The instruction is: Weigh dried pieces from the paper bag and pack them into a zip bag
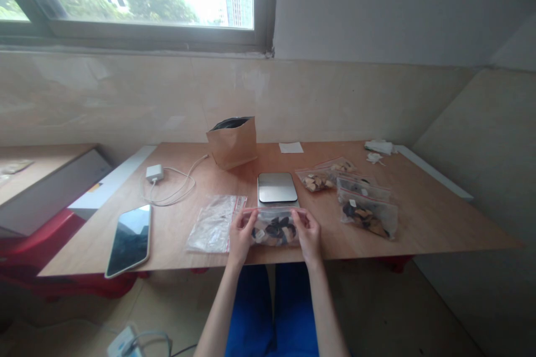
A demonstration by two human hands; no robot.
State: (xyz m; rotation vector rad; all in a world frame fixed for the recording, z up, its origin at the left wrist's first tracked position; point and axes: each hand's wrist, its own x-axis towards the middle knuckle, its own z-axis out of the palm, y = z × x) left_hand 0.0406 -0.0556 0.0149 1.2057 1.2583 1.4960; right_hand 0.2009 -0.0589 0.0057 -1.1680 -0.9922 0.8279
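Between my hands is a clear zip bag (274,232) with a red-edged top, holding dark and tan pieces and a small white packet. My left hand (242,233) pinches its top left corner, and my right hand (307,232) pinches the top right corner. Just beyond the bag sits a kitchen scale (277,187) with a bare silver plate. Flat clear zip bags (213,224) lie to the left, beside my left hand. On the right are several filled zip bags, among them one with dark and tan pieces (368,217) and one with tan pieces (317,182).
A brown paper pouch (233,145) stands open-topped at the back. A tablet (129,241) and a white charger (154,173) with its cable lie on the left. White paper (291,148) and crumpled white wrapping (380,148) rest near the wall. The wooden table's (444,223) front edge is close to me.
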